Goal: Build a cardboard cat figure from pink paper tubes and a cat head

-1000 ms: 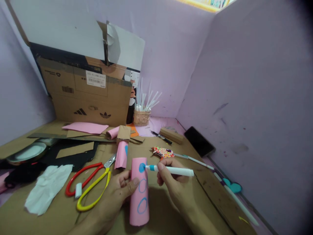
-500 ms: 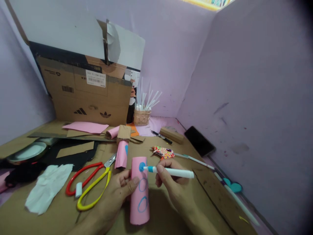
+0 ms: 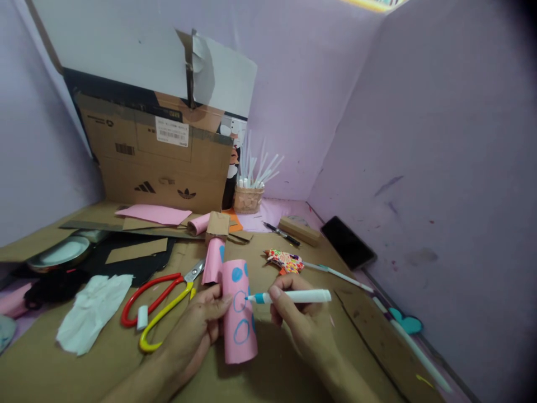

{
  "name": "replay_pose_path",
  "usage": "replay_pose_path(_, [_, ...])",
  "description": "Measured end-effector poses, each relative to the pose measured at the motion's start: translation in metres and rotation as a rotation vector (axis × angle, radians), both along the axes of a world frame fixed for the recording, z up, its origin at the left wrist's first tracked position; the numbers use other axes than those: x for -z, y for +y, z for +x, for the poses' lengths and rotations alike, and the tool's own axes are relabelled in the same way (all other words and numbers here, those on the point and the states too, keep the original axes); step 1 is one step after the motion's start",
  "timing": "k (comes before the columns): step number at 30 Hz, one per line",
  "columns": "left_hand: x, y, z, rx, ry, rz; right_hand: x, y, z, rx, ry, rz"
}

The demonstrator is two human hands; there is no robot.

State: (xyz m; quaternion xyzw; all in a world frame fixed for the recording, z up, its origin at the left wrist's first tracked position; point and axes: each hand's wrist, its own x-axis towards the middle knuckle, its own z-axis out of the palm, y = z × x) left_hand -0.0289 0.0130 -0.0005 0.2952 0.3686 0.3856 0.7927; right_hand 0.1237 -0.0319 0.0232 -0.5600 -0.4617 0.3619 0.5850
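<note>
My left hand (image 3: pixel 202 319) grips a pink paper-covered tube (image 3: pixel 240 348) by its left side, thumb on the front. Down the tube's face run a filled blue dot at the top and two outlined blue circles below it; more blue patches show at its right edge. Between the thumb and fingers of my right hand (image 3: pixel 300 313) is a blue felt-tip marker (image 3: pixel 304 296), held sideways. Its tip meets the right side of the middle circle. Just behind the tube stands another pink piece (image 3: pixel 215 262) with a blue spot, and scissors (image 3: pixel 168 302) lie left of my left hand.
A large cardboard box (image 3: pixel 159 162) stands at the back left, beside a basket of white sticks (image 3: pixel 249 200). Crumpled white tissue (image 3: pixel 94 313) lies at left. A hot glue gun (image 3: pixel 285 261), a pen (image 3: pixel 283 234) and a phone (image 3: pixel 348 242) rest on the right.
The marker tip has gone from the top dot, now filled in, down to the middle circle. The tube has shifted slightly upward in my left hand's grip, and the view has moved a little.
</note>
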Motion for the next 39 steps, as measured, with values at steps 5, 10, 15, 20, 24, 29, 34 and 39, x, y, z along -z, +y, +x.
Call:
replay_pose_path(5, [0.0028, -0.0017, 0.0003, -0.008, 0.022, 0.006, 0.0031, 0.0022, 0.0035, -0.014, -0.117, 0.037])
replay_pose_path(10, [0.0009, -0.0018, 0.0018, 0.007, 0.011, 0.023, 0.0055, 0.0032, 0.0051, -0.024, -0.099, 0.046])
replay_pose_path(15, [-0.0007, -0.0011, 0.0028, 0.027, -0.006, 0.037, 0.0060, 0.0037, 0.0062, -0.075, -0.151, 0.031])
replay_pose_path(20, [0.0033, -0.0011, 0.0019, 0.044, -0.012, 0.049, 0.0057, 0.0033, 0.0079, -0.099, -0.168, 0.024])
replay_pose_path(24, [0.0048, 0.0004, 0.0025, 0.044, -0.007, 0.047, 0.0071, 0.0037, 0.0087, -0.094, -0.194, 0.035])
replay_pose_path(29, [0.0019, 0.0000, 0.0033, 0.046, -0.020, 0.049, 0.0062, 0.0041, 0.0076, -0.114, -0.192, 0.002])
replay_pose_path(34, [-0.0005, -0.0015, 0.0032, 0.049, -0.010, 0.060, 0.0021, 0.0026, 0.0062, -0.120, -0.210, 0.011])
replay_pose_path(39, [0.0007, -0.0009, 0.0023, 0.057, -0.012, 0.061, -0.0017, 0.0006, 0.0039, -0.109, -0.202, -0.011])
